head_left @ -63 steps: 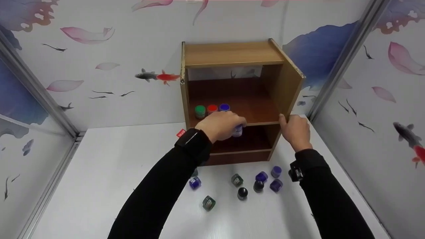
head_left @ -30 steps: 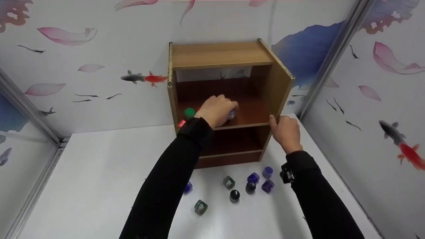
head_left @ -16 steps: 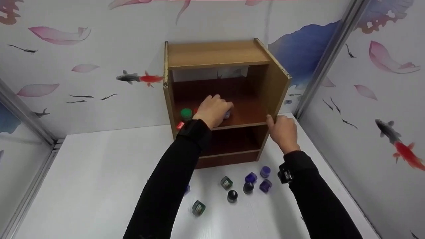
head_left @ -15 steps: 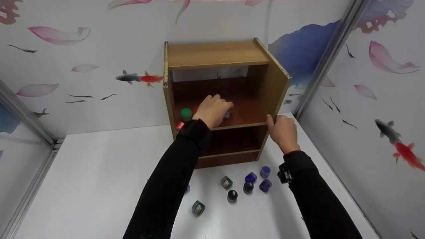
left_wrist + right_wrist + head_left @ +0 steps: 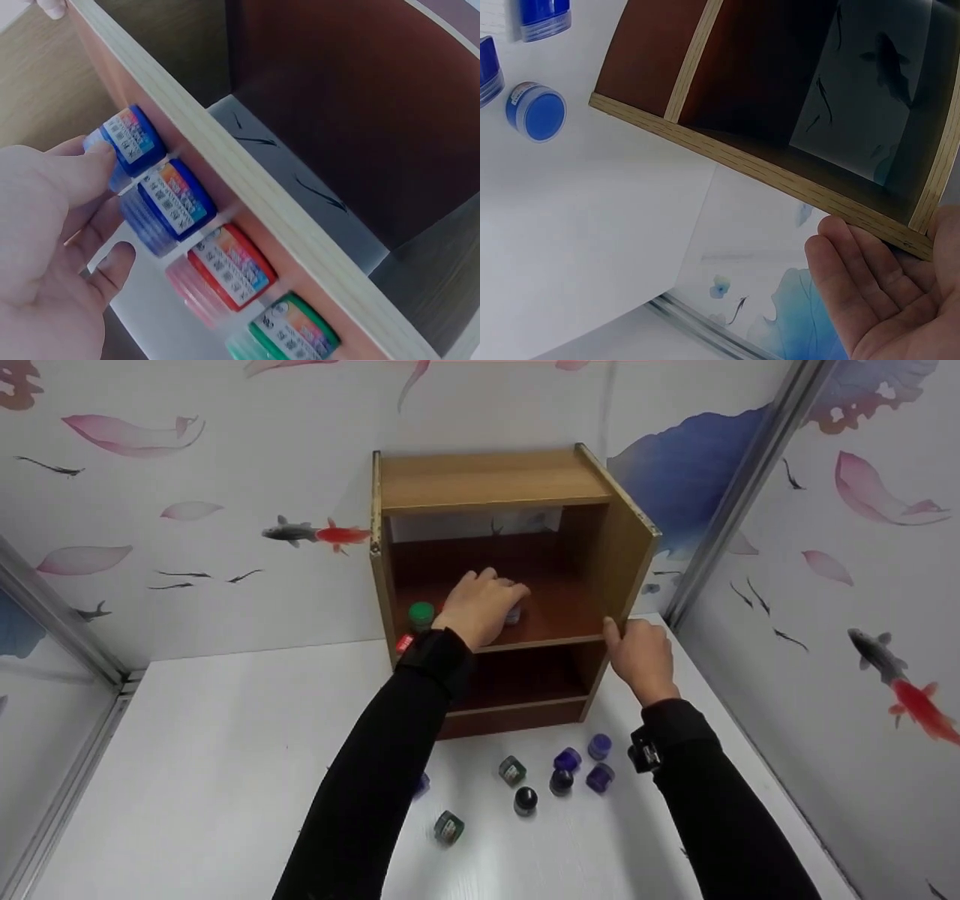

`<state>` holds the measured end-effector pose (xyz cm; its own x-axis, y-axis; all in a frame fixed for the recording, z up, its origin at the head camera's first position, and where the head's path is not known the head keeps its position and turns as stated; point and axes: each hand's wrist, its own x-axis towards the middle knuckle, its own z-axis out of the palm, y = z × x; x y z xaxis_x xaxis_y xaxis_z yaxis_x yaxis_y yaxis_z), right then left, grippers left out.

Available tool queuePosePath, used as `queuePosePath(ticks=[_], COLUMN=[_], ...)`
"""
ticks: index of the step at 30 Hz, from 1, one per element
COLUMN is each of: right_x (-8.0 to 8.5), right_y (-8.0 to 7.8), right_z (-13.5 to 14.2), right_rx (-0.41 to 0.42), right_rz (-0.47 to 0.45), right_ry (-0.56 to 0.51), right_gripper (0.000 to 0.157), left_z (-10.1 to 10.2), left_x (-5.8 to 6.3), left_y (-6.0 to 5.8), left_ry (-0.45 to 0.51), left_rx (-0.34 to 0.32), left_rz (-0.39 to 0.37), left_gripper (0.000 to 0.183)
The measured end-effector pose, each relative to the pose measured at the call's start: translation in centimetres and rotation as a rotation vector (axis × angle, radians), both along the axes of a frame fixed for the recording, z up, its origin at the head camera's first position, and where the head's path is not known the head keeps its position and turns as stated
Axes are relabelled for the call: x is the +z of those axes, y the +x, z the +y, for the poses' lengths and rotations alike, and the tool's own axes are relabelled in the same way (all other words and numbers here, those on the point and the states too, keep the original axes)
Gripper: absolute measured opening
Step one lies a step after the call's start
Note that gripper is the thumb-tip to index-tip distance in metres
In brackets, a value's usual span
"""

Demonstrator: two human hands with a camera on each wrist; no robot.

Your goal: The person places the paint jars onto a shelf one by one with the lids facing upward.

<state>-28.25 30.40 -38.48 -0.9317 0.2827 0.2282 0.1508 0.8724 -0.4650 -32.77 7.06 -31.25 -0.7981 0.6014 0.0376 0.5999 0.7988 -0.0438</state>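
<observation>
A small wooden shelf unit [image 5: 495,480] stands against the back wall. My left hand [image 5: 477,607] reaches into its upper compartment and pinches a blue paint jar [image 5: 133,142], thumb on its side, at the shelf's front edge. In the left wrist view that jar ends a row with another blue jar [image 5: 176,201], a red jar [image 5: 234,268] and a green jar [image 5: 296,330]. From above, the hand mostly hides the middle jars. My right hand [image 5: 643,660] holds the unit's right side panel [image 5: 634,540], fingers along its outer face.
Several paint jars lie on the white table [image 5: 225,735] before the unit: green jars [image 5: 512,771], black-topped jars [image 5: 526,800] and purple-blue jars [image 5: 600,778]. A red tag [image 5: 405,643] sits at the unit's left edge. Printed panels [image 5: 862,607] enclose the table.
My left hand has moved the blue jar up from in front of the lower compartment onto the upper shelf, beside the others. The right hand keeps its hold. The head view has shifted slightly.
</observation>
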Motion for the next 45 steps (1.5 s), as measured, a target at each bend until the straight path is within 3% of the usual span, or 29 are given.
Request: queuePosePath(ticks=[7,15,23,28,32,39,45], right_x=[0.0,-0.2,-0.1,-0.1,-0.1,-0.2,-0.1], right_y=[0.0,0.1,0.0,0.0,0.1,0.2,0.1], right_z=[0.0,0.5,1.0,1.0,1.0,0.7,0.1], right_rx=[-0.003,0.013,0.009,0.007,0.010,0.020,0.043], right_rz=[0.002,0.020,0.008,0.003,0.008,-0.002,0.038], right_ry=[0.006,0.007,0.031,0.028,0.031,0.039,0.048], right_gripper=[0.049,0.050,0.052,0.052,0.051,0.052,0.052], left_z=[-1.4,-2.8,-4.9,-6.4,-7.8,-10.7,-13.6], left_x=[0.7,0.1,-1.5,-2.7,-4.3,-7.7,-10.3], left_y=[1.1,3.2,5.5,6.7,7.8,8.9,9.4], left_ry=[0.035,0.096,0.141,0.153,0.134,0.095,0.100], left_rx=[-0.034,-0.122,-0.222,-0.191,-0.163,-0.099,-0.005], left_rz=[0.031,0.034,-0.069,-0.202,-0.296,-0.391,-0.464], left_gripper=[0.044,0.033,0.028,0.025,0.024,0.020,0.018])
